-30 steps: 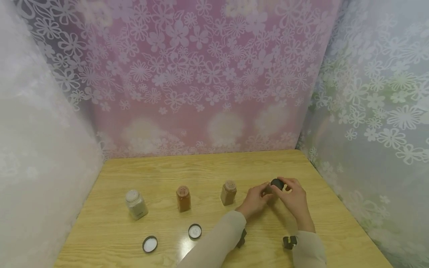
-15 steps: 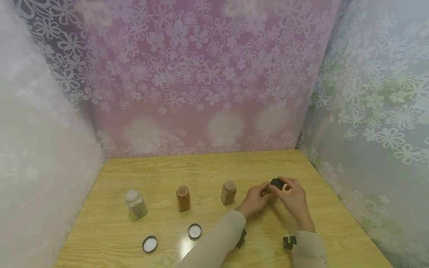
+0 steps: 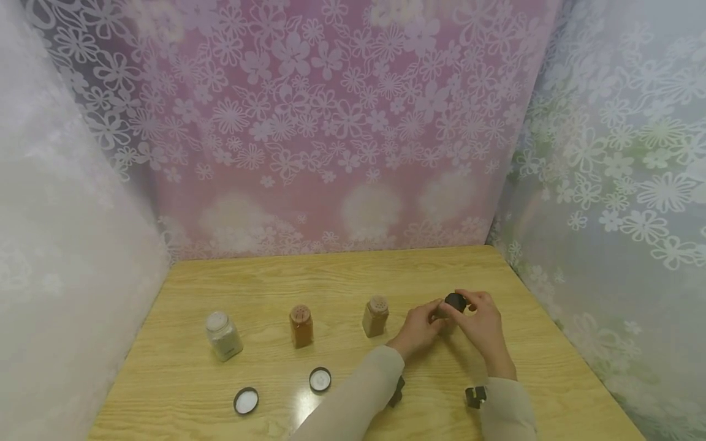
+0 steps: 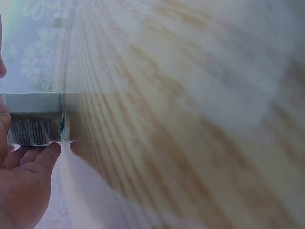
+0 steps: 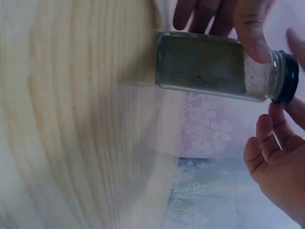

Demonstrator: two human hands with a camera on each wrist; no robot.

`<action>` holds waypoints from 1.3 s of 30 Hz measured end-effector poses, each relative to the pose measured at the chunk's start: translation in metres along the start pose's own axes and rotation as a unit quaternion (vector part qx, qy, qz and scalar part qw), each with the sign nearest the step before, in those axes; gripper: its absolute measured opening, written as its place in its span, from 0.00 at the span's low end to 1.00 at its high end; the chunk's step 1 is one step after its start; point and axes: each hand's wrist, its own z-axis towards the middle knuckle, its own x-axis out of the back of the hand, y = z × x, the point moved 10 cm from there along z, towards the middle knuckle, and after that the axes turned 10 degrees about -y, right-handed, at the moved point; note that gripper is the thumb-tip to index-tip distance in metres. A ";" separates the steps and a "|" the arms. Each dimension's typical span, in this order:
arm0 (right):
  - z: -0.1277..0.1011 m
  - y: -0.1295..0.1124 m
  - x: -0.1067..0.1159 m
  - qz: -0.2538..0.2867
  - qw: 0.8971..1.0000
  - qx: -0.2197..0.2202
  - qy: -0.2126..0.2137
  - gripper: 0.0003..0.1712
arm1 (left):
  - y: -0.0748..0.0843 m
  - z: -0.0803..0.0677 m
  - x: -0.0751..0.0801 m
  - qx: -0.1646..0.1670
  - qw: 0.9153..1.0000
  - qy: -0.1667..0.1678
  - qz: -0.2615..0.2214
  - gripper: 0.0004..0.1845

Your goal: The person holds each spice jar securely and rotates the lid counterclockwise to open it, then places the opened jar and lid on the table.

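Note:
A glass spice jar (image 5: 202, 64) of dark greenish powder stands upright on the table at the right. My left hand (image 3: 417, 329) grips its body, fingers on one side and thumb on the other in the right wrist view. On the jar's neck sits a black lid (image 3: 455, 302), which my right hand (image 3: 485, 327) pinches by its rim between thumb and fingers. The left wrist view shows only the jar's lower part (image 4: 35, 119), with a printed label; its top is out of that frame.
Three lidless jars with shaker tops stand leftward: one of brown powder (image 3: 375, 318), one orange (image 3: 301, 328), one pale (image 3: 225, 337). Two black lids lie upturned in front, a nearer lid (image 3: 246, 402) and another lid (image 3: 320, 380). Flowered curtains (image 3: 331, 153) enclose the wooden table (image 3: 265, 275).

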 end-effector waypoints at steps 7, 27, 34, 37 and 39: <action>-0.002 -0.004 -0.001 -0.007 0.999 0.030 0.016 0.28 | -0.001 0.000 0.001 0.004 1.000 0.001 0.001 0.30; -0.019 -0.007 0.011 0.002 0.999 0.018 0.031 0.25 | 0.005 -0.003 0.003 0.001 1.000 -0.001 -0.023 0.32; -0.036 -0.014 0.022 -0.015 0.999 0.014 0.027 0.22 | 0.004 -0.005 0.002 0.004 0.999 -0.008 -0.040 0.30; -0.041 -0.015 0.025 -0.022 0.999 0.021 0.023 0.21 | 0.005 -0.005 0.002 0.000 0.999 -0.012 -0.039 0.30; -0.044 -0.014 0.024 -0.030 0.999 0.022 0.010 0.21 | 0.006 -0.006 0.001 0.002 0.999 -0.017 -0.040 0.30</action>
